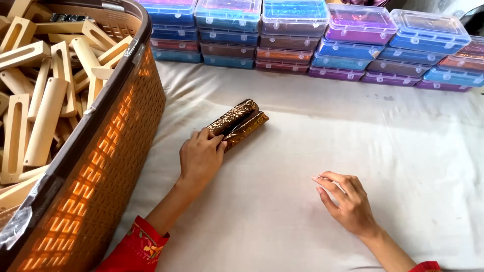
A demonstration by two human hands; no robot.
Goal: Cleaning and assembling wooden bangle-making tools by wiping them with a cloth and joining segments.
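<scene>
Your left hand [200,157] rests on the white-covered tabletop [282,211] and its fingers close on the near end of a bronze foil-wrapped piece [238,123]. This piece lies flat and points away from the hand, up and to the right. Your right hand [347,200] is well apart on the right, holding nothing, with fingers loosely curled and the fingertips just above the cloth. To the left of your left hand stands a brown woven basket [116,166] full of wooden slotted pieces [40,111]. Beyond both hands, stacked clear-lidded plastic boxes [312,40] in blue, purple and brown make a row.
</scene>
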